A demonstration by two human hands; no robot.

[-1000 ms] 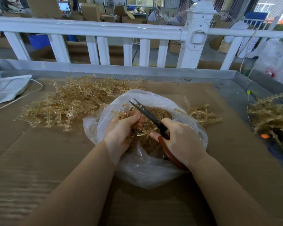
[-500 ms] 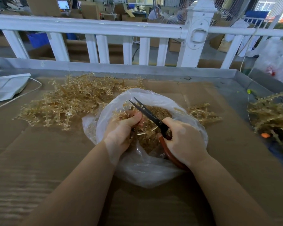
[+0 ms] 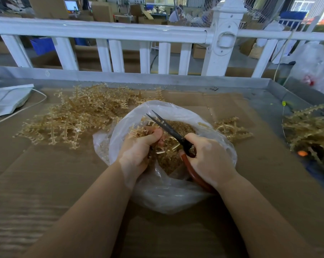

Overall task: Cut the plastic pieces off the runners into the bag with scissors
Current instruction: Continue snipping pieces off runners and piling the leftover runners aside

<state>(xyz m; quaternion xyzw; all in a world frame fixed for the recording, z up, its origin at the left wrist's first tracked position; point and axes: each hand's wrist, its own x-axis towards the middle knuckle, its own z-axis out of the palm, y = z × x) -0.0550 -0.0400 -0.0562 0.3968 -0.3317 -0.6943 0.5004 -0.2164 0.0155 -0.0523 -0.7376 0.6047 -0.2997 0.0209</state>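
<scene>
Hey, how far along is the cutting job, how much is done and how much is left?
Done: the clear bag already holds a bed of cut pieces. In hand: the left hand grips a runner over the bag while the right hand works the scissors, blades open. Left: a big pile of uncut runners lies to the left.

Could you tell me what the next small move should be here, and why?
Probably close the scissors on the runner. The blades are open over the bag, the left hand holds the runner beside them, and the right hand grips the handles, so cut pieces should drop inside.
</scene>
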